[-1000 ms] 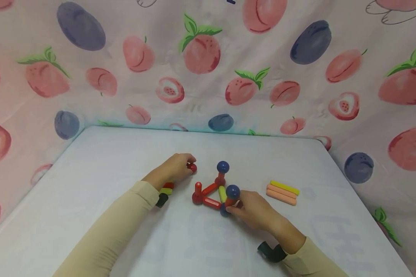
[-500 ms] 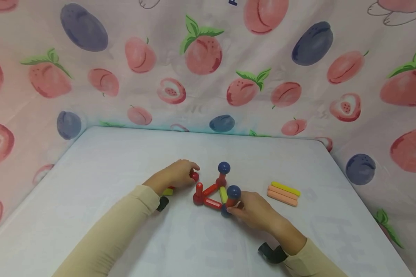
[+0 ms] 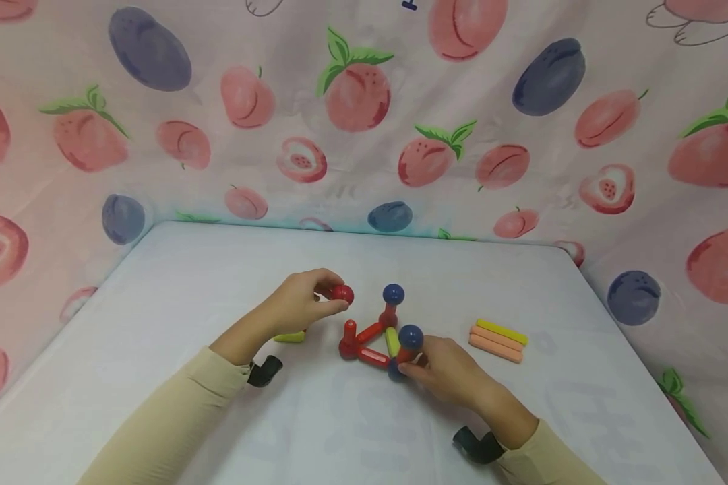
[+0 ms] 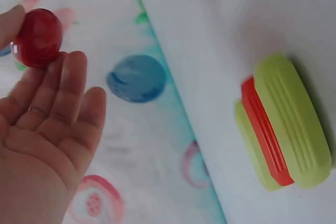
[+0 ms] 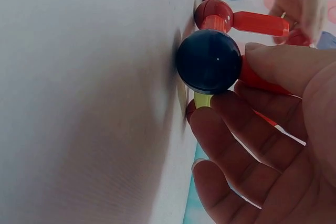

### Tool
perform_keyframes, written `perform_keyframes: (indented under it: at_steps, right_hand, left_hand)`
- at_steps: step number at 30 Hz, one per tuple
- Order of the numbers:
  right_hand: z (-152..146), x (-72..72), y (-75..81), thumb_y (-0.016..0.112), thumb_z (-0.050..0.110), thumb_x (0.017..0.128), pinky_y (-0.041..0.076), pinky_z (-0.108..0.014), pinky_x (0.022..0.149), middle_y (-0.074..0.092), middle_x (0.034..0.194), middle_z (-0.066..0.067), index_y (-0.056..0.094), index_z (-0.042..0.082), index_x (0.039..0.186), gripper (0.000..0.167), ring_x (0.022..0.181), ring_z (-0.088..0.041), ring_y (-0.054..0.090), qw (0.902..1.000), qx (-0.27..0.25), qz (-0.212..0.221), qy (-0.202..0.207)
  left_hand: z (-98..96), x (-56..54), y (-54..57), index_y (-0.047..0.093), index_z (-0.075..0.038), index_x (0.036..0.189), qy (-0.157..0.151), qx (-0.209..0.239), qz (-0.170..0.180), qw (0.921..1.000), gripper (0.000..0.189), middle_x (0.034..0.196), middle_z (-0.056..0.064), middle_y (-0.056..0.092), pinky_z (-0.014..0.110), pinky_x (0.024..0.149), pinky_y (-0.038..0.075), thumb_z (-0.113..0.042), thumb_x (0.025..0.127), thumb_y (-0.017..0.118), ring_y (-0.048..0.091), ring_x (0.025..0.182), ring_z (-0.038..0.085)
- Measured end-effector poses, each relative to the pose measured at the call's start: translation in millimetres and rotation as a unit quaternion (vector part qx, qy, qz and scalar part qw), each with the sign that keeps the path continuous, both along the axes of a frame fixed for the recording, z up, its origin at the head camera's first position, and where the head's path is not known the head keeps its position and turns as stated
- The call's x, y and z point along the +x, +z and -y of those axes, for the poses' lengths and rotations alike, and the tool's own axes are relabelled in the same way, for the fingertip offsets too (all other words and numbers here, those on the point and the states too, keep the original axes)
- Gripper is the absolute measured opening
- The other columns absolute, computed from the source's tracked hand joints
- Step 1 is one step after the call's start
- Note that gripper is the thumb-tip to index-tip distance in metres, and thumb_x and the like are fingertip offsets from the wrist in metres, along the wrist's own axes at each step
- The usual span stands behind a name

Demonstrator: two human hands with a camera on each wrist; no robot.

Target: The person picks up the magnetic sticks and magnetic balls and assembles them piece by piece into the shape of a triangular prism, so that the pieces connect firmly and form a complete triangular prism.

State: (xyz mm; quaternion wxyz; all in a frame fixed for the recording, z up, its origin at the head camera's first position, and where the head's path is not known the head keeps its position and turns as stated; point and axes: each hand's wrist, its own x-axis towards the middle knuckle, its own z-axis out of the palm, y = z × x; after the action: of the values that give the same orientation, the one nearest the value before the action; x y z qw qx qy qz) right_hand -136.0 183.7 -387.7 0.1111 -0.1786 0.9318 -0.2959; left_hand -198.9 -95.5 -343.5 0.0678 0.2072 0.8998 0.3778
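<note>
In the head view my left hand [image 3: 300, 300] pinches a red ball [image 3: 343, 294] between thumb and fingertips, raised above the table. Beside it stands a triangular frame of rods and balls. A red ball [image 3: 348, 349] at its left corner bears an upright red rod [image 3: 350, 330] with a bare top. The far corner's upright carries a blue ball [image 3: 393, 294]. My right hand [image 3: 451, 370] grips the near-right upright rod [image 3: 405, 355], between a blue ball [image 3: 410, 337] on top and a blue corner ball [image 5: 209, 61] below. A yellow-green rod [image 3: 391, 342] forms the right side.
A yellow rod [image 3: 502, 332] and two orange rods [image 3: 495, 343] lie together at the right. Yellow-green rods [image 4: 294, 124] with a red rod [image 4: 266, 132] between lie near my left wrist. Fruit-printed cloth hangs behind the white table [image 3: 230, 256].
My left hand has first shifted nearer with the red ball, then lifted it, turning so the ball shows more. My right hand stays on the upright rod.
</note>
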Motion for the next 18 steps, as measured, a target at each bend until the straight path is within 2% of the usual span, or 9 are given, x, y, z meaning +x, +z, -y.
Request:
perform_keyframes:
  at_steps: [3,6,11,18]
  right_hand:
    - [1,0.7,0.5,0.076,0.024,0.090,0.053,-0.026,0.066,0.065,0.082,0.009,0.070,0.010,0.104,0.020,0.076,-0.011,0.061,1.0000,-0.001,0.002,-0.002]
    - [0,1.2,0.8,0.076,0.023,0.090,0.053,-0.026,0.065,0.065,0.082,0.008,0.070,0.010,0.103,0.019,0.076,-0.011,0.060,1.0000,-0.003,0.004,-0.004]
    - [0,1.5,0.9,0.075,0.024,0.091,0.053,-0.026,0.066,0.065,0.082,0.008,0.070,0.010,0.103,0.020,0.076,-0.011,0.060,1.0000,-0.003,0.007,-0.004]
    - [0,1.4,0.7,0.076,0.025,0.091,0.053,-0.026,0.066,0.065,0.082,0.008,0.069,0.010,0.103,0.020,0.076,-0.010,0.061,1.0000,0.001,0.001,-0.001]
  left_hand:
    - [-0.5,11.7,2.6,0.064,-0.007,0.122,-0.008,0.028,-0.003,0.9996,0.037,0.103,-0.002,0.066,0.037,0.091,0.053,-0.024,0.091,0.075,0.062,0.100,0.017]
    - [-2.9,17.9,0.5,0.064,-0.007,0.121,-0.016,0.040,-0.007,0.9990,0.036,0.102,-0.003,0.066,0.039,0.092,0.053,-0.021,0.090,0.075,0.062,0.101,0.019]
    - [-5.8,21.3,-6.6,0.064,-0.005,0.121,-0.023,0.035,-0.020,0.9989,0.036,0.102,-0.003,0.067,0.042,0.092,0.053,-0.019,0.090,0.076,0.063,0.101,0.020]
    - [-9.6,23.4,-8.5,0.063,-0.006,0.124,-0.026,0.029,-0.019,0.9991,0.040,0.105,-0.002,0.067,0.043,0.093,0.053,-0.020,0.089,0.077,0.063,0.105,0.026]
